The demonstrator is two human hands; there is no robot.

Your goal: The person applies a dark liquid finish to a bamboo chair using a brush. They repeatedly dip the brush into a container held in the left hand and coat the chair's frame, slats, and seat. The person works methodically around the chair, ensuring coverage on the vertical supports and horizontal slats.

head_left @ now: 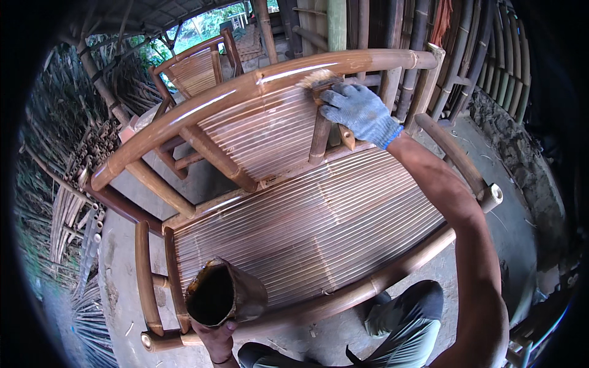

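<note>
My right hand, in a grey-blue knit glove, is closed around a wide paintbrush. Its pale bristles press on the underside of the curved top rail of a bamboo bench, and the wooden handle tip pokes out below the glove. At the lower left my left hand, bare, grips the base of a container with a stained rim and a dark inside; what it holds cannot be made out. The bench's slatted seat lies between my hands. Parts of the top rail shine as if wet.
Behind the bench stands a slatted bamboo chair. Bamboo poles lean along the back right, and cut bamboo is heaped at the left. A rough low wall runs on the right. My knees are below the seat's front rail.
</note>
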